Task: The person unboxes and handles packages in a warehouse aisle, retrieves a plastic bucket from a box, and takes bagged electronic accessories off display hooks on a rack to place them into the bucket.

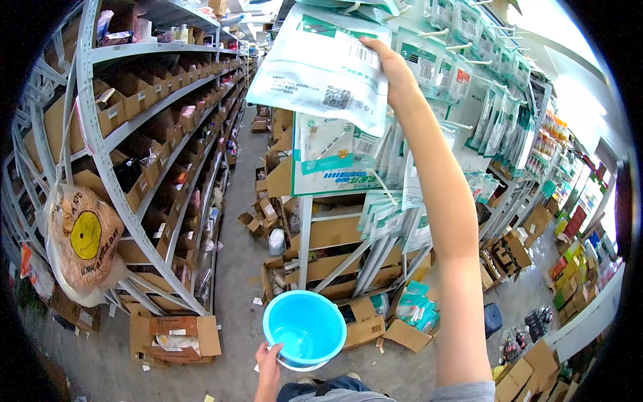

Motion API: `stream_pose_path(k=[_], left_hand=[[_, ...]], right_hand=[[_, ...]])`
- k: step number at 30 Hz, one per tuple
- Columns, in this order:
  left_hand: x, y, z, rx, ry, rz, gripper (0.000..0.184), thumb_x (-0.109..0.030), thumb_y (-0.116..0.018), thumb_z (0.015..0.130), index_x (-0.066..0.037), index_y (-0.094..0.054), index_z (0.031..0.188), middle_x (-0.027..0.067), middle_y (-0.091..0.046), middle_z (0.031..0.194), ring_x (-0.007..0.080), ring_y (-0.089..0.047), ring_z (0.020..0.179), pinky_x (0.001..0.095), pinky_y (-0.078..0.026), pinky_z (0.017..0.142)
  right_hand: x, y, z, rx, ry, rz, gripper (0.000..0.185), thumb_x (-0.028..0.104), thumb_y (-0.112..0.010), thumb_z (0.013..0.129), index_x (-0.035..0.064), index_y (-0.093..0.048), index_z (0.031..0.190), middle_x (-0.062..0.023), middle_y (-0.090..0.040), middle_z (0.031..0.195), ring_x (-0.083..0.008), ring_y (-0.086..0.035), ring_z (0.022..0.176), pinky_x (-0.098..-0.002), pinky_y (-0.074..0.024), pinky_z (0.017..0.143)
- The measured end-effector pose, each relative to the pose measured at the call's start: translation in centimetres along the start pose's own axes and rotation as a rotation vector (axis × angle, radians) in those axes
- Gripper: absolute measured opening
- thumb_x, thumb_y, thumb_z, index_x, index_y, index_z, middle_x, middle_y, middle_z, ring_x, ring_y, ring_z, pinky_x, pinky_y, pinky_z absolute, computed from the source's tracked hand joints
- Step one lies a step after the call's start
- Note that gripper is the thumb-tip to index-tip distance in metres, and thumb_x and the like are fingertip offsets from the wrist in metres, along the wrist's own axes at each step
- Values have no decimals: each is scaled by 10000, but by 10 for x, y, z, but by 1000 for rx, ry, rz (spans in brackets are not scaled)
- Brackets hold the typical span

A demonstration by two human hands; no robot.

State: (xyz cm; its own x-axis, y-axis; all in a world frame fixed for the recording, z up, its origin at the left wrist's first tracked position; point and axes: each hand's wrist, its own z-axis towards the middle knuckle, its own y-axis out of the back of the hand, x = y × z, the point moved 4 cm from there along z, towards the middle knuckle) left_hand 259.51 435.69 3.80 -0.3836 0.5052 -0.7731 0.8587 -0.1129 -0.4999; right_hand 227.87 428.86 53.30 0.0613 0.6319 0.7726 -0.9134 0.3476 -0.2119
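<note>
One bucket (305, 328), rim pinched in the left hand (268, 365), one packet (315, 70) pinched in the right hand (393, 70)

A grey short-sleeved top (463, 392) is worn with dark blue trousers (340, 386) (denim-looking).

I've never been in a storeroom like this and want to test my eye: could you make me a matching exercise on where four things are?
Things:
1. Bucket
2. Large packet
3. Smiley-face bag
4. Open cardboard box

Places:
A. Hanging at the near end of the left-side shelves
B. On the floor, at the foot of those shelves
C. Up high, at the raised right hand
D. Down low, its rim held by the left hand

Right pairs: 1-D; 2-C; 3-A; 4-B
</note>
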Motion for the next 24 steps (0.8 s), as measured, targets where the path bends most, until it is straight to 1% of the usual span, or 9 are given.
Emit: stream_pose_path(k=[5, 8, 10, 12, 16, 18, 20, 21, 24], left_hand=[[7, 6, 2, 9, -11, -29, 194, -26, -598, 643, -26, -456, 774, 43, -527, 670, 98, -502, 526, 199, -386, 405], [5, 8, 0, 24, 2, -8, 199, -28, -601, 643, -28, -451, 775, 47, -527, 673, 103, -503, 537, 209, -391, 420], [4, 9, 0, 10, -16, -32, 210, -29, -603, 642, -30, -448, 784, 48, -525, 675, 105, -501, 538, 215, -391, 423], [5, 11, 1, 3, -17, -37, 213, -29, -603, 642, -30, -447, 787, 48, -524, 675, 105, -499, 535, 215, -390, 419], [9, 15, 6, -7, -26, -27, 223, -29, -603, 642, -34, -443, 796, 46, -520, 671, 104, -496, 529, 214, -387, 411], [10, 16, 8, 0, -28, -23, 217, -29, -603, 642, -34, -447, 793, 46, -521, 674, 104, -497, 531, 212, -388, 412], [10, 14, 9, 8, -30, -21, 212, -30, -603, 642, -34, -451, 790, 46, -523, 677, 104, -499, 532, 210, -389, 413], [9, 13, 9, 1, -40, -12, 188, -36, -586, 653, -27, -453, 786, 51, -517, 675, 119, -498, 539, 230, -406, 431], [7, 11, 7, 2, -35, 3, 168, -39, -568, 665, -17, -457, 790, 57, -511, 675, 137, -499, 547, 255, -427, 453]], right_hand=[[10, -2, -3, 43, 15, 22, 225, 217, -567, 715, 20, -548, 821, -74, -585, 748, -144, -565, 600, -241, -470, 536], [22, -4, -14, 1, -17, -10, 243, 187, -569, 703, -9, -542, 844, -85, -567, 734, -158, -541, 601, -259, -454, 541], [22, 0, -10, 88, -35, 42, 242, 202, -567, 703, -4, -547, 828, -82, -572, 720, -148, -544, 593, -249, -452, 536], [25, 5, -12, 80, -19, -30, 213, 204, -562, 716, 12, -565, 808, -66, -594, 711, -128, -562, 545, -222, -458, 479], [37, 4, -18, 148, -87, -72, 244, 211, -560, 724, -3, -560, 841, -72, -594, 713, -128, -569, 549, -220, -463, 469], [41, 4, -15, 126, -39, -41, 270, 213, -560, 724, -16, -550, 865, -74, -594, 714, -125, -572, 534, -213, -465, 443], [48, 0, -21, 151, -84, -91, 231, 244, -552, 703, 29, -574, 786, -80, -596, 689, -136, -566, 521, -232, -454, 439], [52, 1, -22, 92, -56, -201, 236, 242, -556, 698, 28, -577, 795, -80, -598, 689, -133, -566, 513, -235, -451, 424], [59, -2, -29, 89, -23, -211, 244, 236, -557, 697, 21, -576, 808, -88, -600, 710, -124, -569, 524, -227, -453, 425]])
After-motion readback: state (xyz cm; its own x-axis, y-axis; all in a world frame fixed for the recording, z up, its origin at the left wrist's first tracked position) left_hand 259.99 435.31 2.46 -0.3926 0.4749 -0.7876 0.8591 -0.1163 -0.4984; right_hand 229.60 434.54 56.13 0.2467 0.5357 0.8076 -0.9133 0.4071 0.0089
